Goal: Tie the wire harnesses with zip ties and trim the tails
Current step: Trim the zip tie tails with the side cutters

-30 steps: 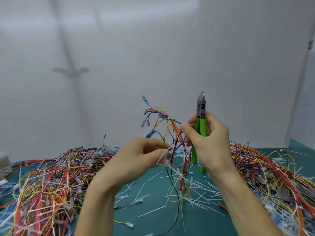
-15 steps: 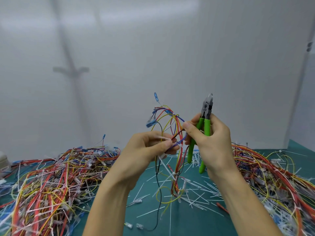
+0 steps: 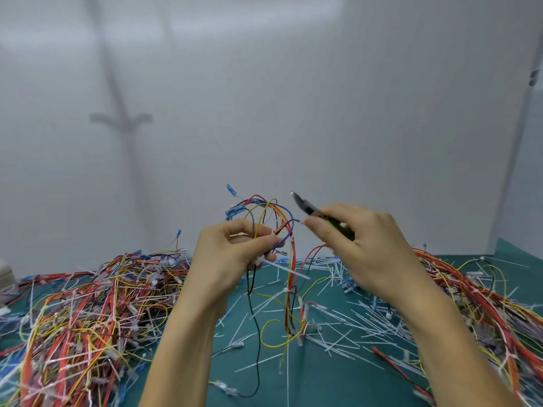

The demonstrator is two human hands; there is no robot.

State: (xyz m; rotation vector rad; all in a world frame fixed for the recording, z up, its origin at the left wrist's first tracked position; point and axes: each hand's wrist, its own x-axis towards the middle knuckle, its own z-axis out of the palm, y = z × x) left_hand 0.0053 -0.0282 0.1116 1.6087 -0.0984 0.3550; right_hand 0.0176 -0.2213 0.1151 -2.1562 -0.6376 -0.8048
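The task looks well under way but not finished. White offcuts [image 3: 346,327] litter the green surface [image 3: 323,383], which suggests many tails are already trimmed. Tangled piles of wires lie at the left [image 3: 88,304] and at the right [image 3: 476,292]; which of them is finished I cannot tell.

The harness [image 3: 291,277] in work is held up at the centre, above the surface. The left hand [image 3: 232,257] pinches it between thumb and fingers, just where a tie [image 3: 258,261] wraps it. Its long axis runs roughly upright: loops and blue terminals rise above the hand, and the bundle hangs down until its lower end touches the surface. The tie's tail [image 3: 283,268] is uncut and points right and slightly down from the hand.

The right hand [image 3: 364,248] curls round the green handles of the cutters [image 3: 305,205], whose nose slants up and to the left, near the loops but apart from the tail. Trimming this tail is, by my reading, the step left here.
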